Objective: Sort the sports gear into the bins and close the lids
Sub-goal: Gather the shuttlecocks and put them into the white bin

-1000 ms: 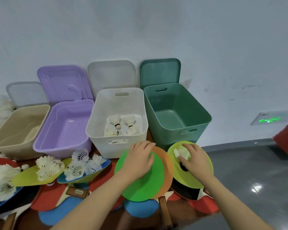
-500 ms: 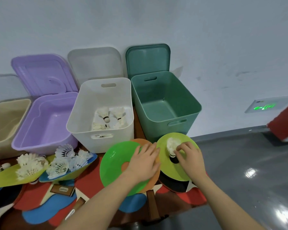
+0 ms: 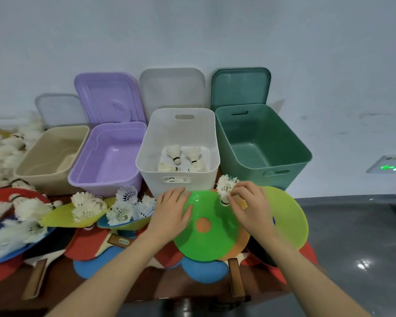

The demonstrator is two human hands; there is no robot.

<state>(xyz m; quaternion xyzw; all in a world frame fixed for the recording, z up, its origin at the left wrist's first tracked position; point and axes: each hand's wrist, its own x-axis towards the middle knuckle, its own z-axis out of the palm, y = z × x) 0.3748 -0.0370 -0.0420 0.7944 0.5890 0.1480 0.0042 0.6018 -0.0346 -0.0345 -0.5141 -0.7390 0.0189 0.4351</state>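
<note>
My right hand (image 3: 249, 207) pinches a white feather shuttlecock (image 3: 224, 187), held just above the green disc (image 3: 204, 239) in front of the white bin (image 3: 177, 143). My left hand (image 3: 169, 213) rests with straight fingers on the left edge of that green disc, which lies over an orange disc (image 3: 240, 242). A yellow-green disc (image 3: 286, 216) lies to the right. The white bin holds several shuttlecocks (image 3: 182, 159). The green bin (image 3: 261, 145), purple bin (image 3: 108, 159) and beige bin (image 3: 53, 154) stand open, lids leaning on the wall.
More shuttlecocks (image 3: 124, 207) lie on yellow and blue discs at the left. Red, blue and black table-tennis paddles (image 3: 94, 245) cover the wooden table (image 3: 146, 284). Grey floor (image 3: 352, 248) drops away at the right. A green-lit sign (image 3: 393, 167) sits on the wall.
My right hand lifted the shuttlecock off the yellow-green disc and carried it left, over the green disc. My left hand slid to the green disc's left edge.
</note>
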